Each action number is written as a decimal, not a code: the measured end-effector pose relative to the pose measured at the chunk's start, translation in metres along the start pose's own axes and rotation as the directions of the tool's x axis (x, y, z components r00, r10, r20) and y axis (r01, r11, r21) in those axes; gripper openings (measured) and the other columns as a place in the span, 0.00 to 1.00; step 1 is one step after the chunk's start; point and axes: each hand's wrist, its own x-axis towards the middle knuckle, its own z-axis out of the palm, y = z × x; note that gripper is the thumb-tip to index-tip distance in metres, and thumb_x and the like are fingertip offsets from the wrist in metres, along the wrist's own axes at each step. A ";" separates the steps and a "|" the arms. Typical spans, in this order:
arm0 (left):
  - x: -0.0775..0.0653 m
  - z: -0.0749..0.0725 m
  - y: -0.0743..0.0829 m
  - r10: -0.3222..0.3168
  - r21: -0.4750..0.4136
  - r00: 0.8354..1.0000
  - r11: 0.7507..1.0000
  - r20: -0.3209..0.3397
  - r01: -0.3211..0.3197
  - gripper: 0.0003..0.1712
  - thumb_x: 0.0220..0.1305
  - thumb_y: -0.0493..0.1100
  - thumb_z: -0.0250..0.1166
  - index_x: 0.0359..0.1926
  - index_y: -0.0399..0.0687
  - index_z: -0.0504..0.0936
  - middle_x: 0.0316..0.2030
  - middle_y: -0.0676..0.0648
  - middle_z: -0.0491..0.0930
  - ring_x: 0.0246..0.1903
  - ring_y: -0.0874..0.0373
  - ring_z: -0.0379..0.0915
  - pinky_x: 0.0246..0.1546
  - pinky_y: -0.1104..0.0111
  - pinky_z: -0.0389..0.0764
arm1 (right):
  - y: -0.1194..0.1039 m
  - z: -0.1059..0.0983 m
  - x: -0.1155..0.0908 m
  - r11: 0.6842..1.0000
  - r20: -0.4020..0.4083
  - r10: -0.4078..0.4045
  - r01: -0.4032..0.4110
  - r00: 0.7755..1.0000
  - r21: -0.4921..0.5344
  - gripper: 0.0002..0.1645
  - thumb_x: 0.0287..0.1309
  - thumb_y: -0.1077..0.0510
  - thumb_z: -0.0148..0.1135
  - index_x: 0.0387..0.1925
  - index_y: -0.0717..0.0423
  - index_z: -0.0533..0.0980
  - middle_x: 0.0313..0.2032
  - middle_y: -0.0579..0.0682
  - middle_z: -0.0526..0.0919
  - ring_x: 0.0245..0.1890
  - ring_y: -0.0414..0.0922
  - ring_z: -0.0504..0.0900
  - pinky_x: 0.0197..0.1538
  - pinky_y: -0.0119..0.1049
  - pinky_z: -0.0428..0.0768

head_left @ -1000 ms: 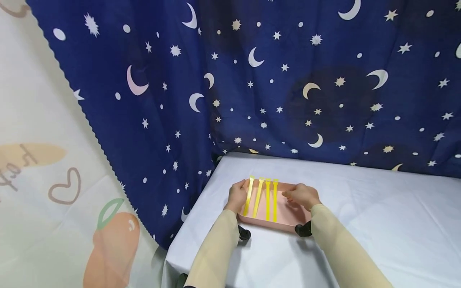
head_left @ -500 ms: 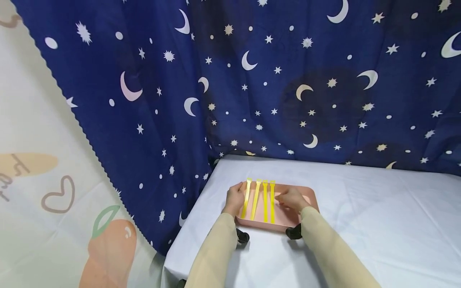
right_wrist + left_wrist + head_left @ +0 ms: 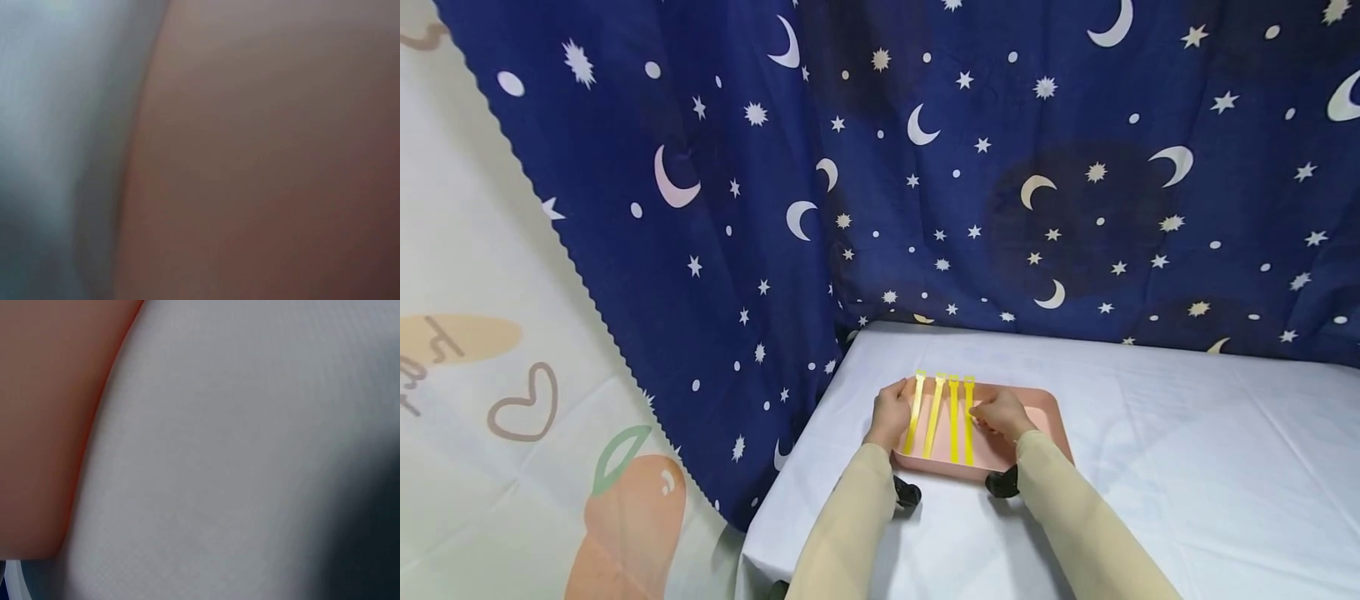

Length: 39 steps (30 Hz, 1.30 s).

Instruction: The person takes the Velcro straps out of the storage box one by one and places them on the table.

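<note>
- We see L hand (image 3: 890, 415) gripping pink tray (image 3: 936, 467) on its L; slip may tilt it.
- R hand (image 3: 1002, 414) by tray's rightmost yellow strap (image 3: 968, 440), can't tell if pinching; nudge cd. skew it.

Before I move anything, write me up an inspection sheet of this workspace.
Surface: table under white cloth.
Job's things: pink tray on the table; four yellow strips side by side across it, upper ends at its far rim.
Clutter: dark object beside the left sleeve, mostly cut off, unidentifiable.
Hands: left hand holds the tray's left end; right hand has fingertips at the rightmost strip, grip unclear.
Cables: nothing seen.
Surroundings: blue moon-and-star curtain behind; pale printed curtain at left.
</note>
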 end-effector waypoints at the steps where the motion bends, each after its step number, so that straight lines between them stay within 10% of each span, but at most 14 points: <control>1: 0.000 0.000 0.000 -0.003 -0.001 1.000 1.000 0.001 0.003 0.28 0.74 0.32 0.44 0.71 0.47 0.70 0.70 0.45 0.70 0.72 0.49 0.63 0.74 0.55 0.67 | 0.000 0.000 0.000 1.000 -0.001 0.001 -0.001 1.000 0.003 0.14 0.62 0.62 0.64 0.45 0.69 0.77 0.21 0.50 0.75 0.21 0.43 0.72 0.25 0.30 0.71; 28: 0.005 0.003 -0.004 -0.034 -0.038 0.999 0.999 0.012 0.035 0.28 0.75 0.32 0.44 0.71 0.48 0.70 0.71 0.46 0.70 0.73 0.48 0.61 0.75 0.53 0.65 | -0.008 0.016 -0.001 0.999 -0.145 0.017 -0.023 0.989 -0.046 0.22 0.58 0.65 0.63 0.53 0.75 0.76 0.49 0.68 0.77 0.42 0.55 0.75 0.38 0.33 0.79; 39: 0.002 0.002 -0.002 -0.037 -0.040 0.999 0.999 0.007 0.037 0.27 0.77 0.34 0.43 0.72 0.49 0.70 0.71 0.46 0.70 0.73 0.49 0.61 0.75 0.54 0.65 | -0.004 0.011 -0.002 0.999 -0.125 0.050 -0.048 0.991 0.022 0.19 0.60 0.64 0.61 0.49 0.74 0.75 0.34 0.59 0.72 0.30 0.49 0.74 0.24 0.30 0.71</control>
